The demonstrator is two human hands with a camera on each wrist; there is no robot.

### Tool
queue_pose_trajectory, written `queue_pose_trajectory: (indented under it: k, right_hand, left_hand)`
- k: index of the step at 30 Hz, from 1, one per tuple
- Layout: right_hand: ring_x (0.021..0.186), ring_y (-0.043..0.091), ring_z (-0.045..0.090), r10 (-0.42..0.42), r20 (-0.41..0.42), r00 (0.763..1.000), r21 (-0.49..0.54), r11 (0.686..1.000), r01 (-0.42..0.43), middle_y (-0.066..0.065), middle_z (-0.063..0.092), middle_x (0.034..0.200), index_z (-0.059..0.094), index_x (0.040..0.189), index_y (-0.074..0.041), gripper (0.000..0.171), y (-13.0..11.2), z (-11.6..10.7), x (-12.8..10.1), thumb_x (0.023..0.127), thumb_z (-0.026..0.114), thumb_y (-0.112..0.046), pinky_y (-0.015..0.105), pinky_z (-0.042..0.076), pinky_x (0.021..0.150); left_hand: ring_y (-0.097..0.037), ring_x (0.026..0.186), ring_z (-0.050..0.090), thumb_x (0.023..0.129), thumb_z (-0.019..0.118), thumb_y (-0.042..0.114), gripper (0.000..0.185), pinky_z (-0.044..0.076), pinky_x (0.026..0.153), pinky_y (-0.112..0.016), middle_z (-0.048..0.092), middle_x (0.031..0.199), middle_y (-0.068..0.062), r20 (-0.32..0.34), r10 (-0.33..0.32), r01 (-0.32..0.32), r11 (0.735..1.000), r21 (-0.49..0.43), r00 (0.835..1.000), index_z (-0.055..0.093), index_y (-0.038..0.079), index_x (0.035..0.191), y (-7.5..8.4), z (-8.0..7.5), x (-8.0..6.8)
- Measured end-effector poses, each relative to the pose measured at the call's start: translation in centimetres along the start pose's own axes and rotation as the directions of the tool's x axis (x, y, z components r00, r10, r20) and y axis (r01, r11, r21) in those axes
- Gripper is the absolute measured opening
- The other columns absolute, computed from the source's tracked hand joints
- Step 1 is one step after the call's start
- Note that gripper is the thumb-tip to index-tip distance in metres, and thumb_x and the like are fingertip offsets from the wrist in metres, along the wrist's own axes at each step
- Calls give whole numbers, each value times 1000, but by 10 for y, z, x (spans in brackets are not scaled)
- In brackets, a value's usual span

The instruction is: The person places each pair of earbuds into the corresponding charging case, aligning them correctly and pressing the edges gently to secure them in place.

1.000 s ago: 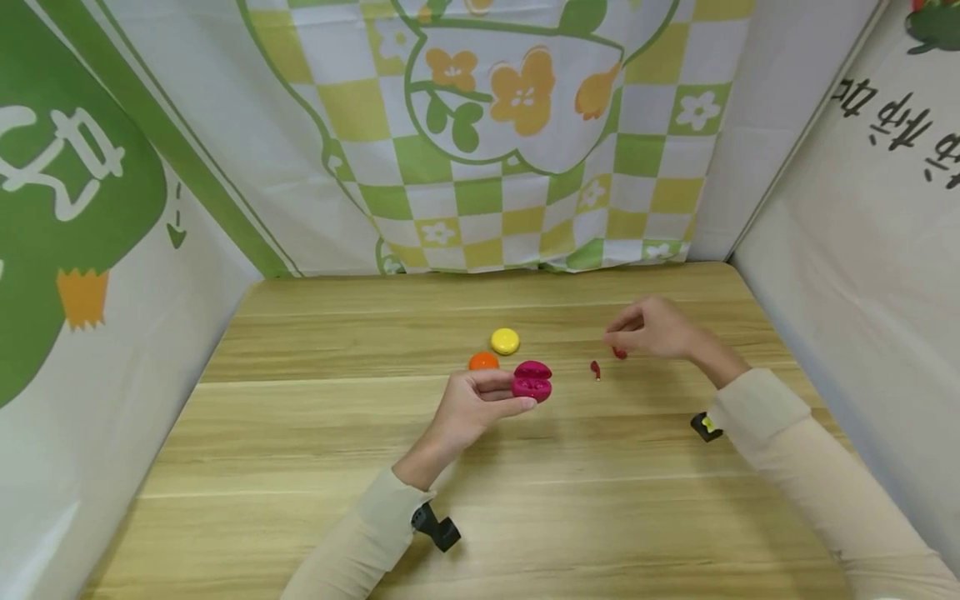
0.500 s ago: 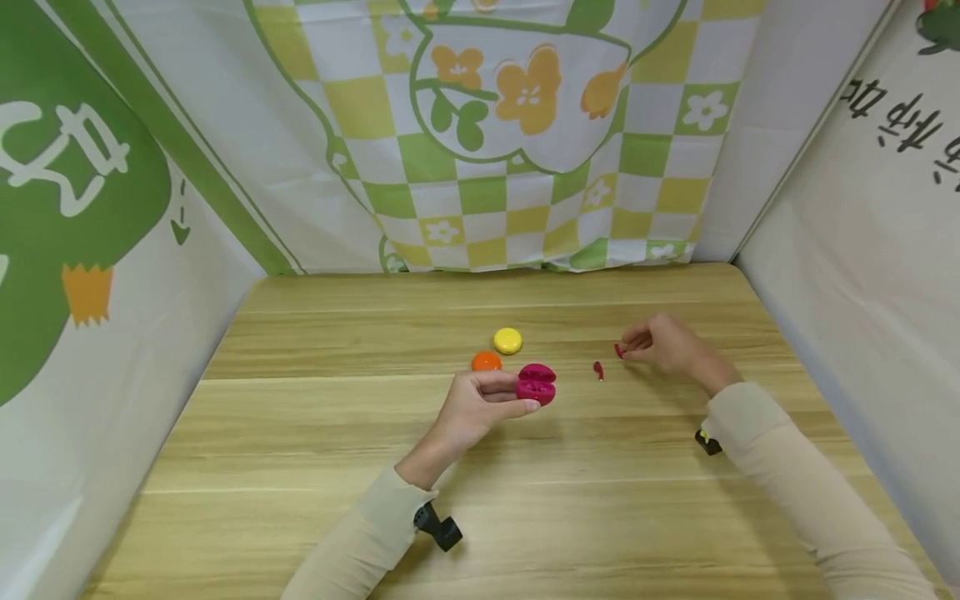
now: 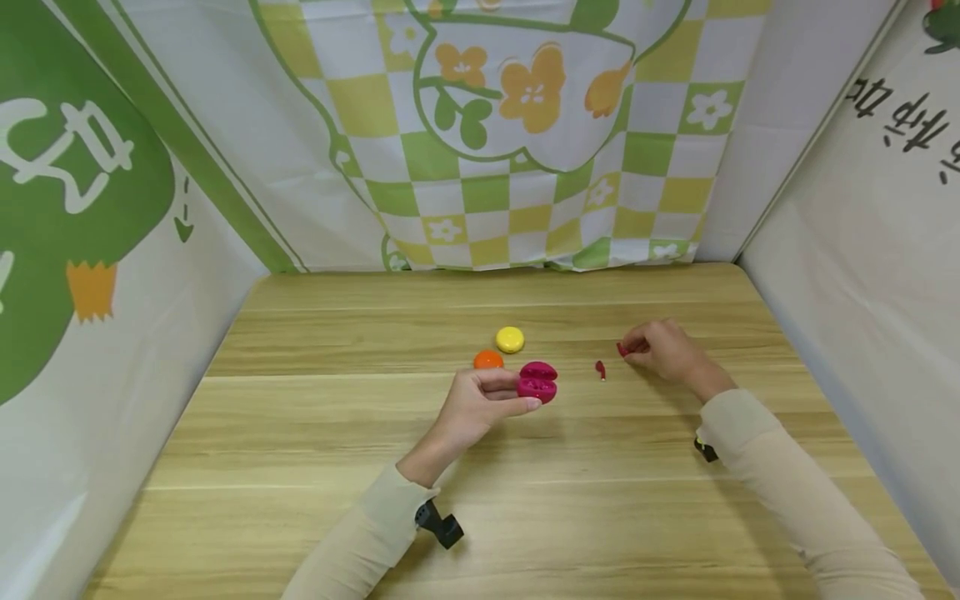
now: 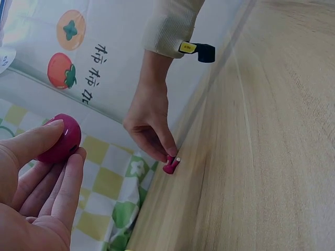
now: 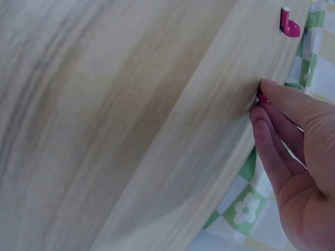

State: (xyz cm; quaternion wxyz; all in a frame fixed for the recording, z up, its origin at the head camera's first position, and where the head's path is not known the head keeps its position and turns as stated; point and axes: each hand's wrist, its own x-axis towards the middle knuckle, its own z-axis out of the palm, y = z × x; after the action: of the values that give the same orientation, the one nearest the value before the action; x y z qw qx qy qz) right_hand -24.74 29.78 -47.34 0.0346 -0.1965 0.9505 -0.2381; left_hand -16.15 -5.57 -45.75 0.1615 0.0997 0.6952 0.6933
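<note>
Left hand [image 3: 480, 406] grips the magenta case [image 3: 537, 382], lid hinged open, fingers and thumb curled round its near side, right in the middle of the wooden table [image 3: 315, 433]. In the left wrist view the case [image 4: 58, 139] sits rounded between thumb and fingertips. Over to the right of the case, the right hand [image 3: 663, 352] is down at the tabletop, fingertips pinched narrow on a small magenta earbud [image 3: 622, 349]; the left wrist view shows that earbud [image 4: 170, 164] touching the wood under those fingers [image 4: 166, 147], and the right wrist view catches only a sliver of it [image 5: 260, 97] at the fingertips [image 5: 272, 89]. A second earbud [image 3: 600, 369] lies loose on the table between the case and the right hand, apart from both; it shows at the top of the right wrist view [image 5: 287, 23] too. Just behind the case, an orange disc [image 3: 488, 359] and, a little farther back, a yellow disc [image 3: 510, 339] sit close together. Behind the case, a checked green-and-yellow cloth [image 3: 510, 167] hangs along the table's far edge.
</note>
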Motion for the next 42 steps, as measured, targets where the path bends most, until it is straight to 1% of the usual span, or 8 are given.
queue_pose_trajectory:
  k: [7,11,14,19,22,27,35,42]
  right_hand:
    - [90,29,78,-32,-11,999,-20,999,32,18,81,100,80,104,3,13,0,0,0,92,79,0,45,66,82]
    - [91,30,78,-44,-9,999,7,999,45,18,81,99,81,104,3,13,-1,-4,-2,92,79,0,45,66,81]
    - [93,28,77,-20,11,1000,42,999,19,16,82,102,81,105,1,13,-2,-9,-3,93,78,-2,40,65,80]
    - [90,19,74,11,73,997,91,996,-17,14,81,105,82,106,-3,13,-6,-25,-2,95,78,-7,26,60,74]
    - [87,14,73,-15,88,996,102,995,6,15,82,105,83,106,-3,13,-10,-39,-1,94,80,-7,21,58,69]
    - [84,14,75,-73,106,992,123,991,60,15,82,100,84,104,-3,12,-22,-64,2,93,81,-6,20,59,69]
    - [85,9,72,-80,230,970,78,995,63,3,83,98,85,105,-12,13,-50,-97,3,95,81,-19,22,58,73]
    - [92,9,75,-128,327,936,121,988,93,1,83,106,84,111,-15,19,-77,-116,3,97,79,-27,22,61,80]
  left_hand:
    - [-19,99,80,84,90,9,34,66,89,-30,80,116,-12,-4,10,-10,1000,9,1000,80,3,116,2,0,-1]
    - [-20,99,80,84,90,8,35,66,89,-30,80,117,-13,-2,15,-15,1000,8,1000,79,1,117,3,1,-1]
    - [-20,98,80,84,89,8,35,66,89,-30,80,116,-14,-2,16,-16,1000,10,1000,79,0,117,3,1,-2]
    - [-20,98,80,85,89,9,35,66,89,-31,80,117,-14,-2,16,-16,1000,16,1000,78,1,117,3,1,-2]
    - [-20,99,80,84,89,8,36,66,89,-31,80,117,-13,-1,15,-15,1000,15,1000,79,1,118,4,1,-2]
    - [-21,99,80,84,90,9,35,66,89,-30,80,117,-12,-4,15,-15,1000,14,1000,79,2,117,3,0,-2]
    - [-20,100,80,83,91,10,36,66,90,-30,80,117,-12,-3,-3,3,1000,5,1000,80,4,116,2,1,0]
    - [-20,100,80,83,91,10,36,66,91,-31,80,118,-12,5,-2,2,1000,2,1000,80,4,118,0,1,0]
